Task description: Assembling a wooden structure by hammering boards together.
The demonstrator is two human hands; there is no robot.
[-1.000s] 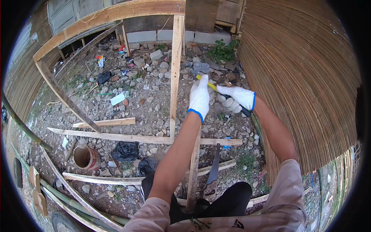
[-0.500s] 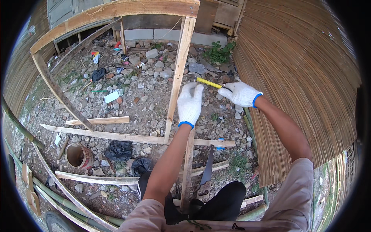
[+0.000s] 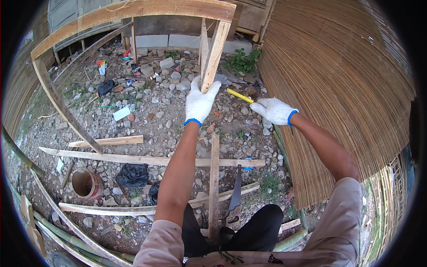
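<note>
My left hand, in a white knit glove with a blue cuff, cups the lower end of a wooden post, thumb on one side and fingers on the other. The post hangs from the right end of the frame's curved-looking top beam. To the right, my gloved right hand is closed around a hammer by its yellow handle. The hammer points left toward the post and stays apart from it; its head is hard to make out against the stones.
A wooden rail lies across the stony ground, with a loose upright plank over it. A handsaw is near my knees. A bucket and black plastic bag lie left. A woven bamboo wall rises right.
The post's lower end has come away from the rail and up into my left hand, which has moved left and closed on it. My right hand and the hammer have shifted only slightly.
</note>
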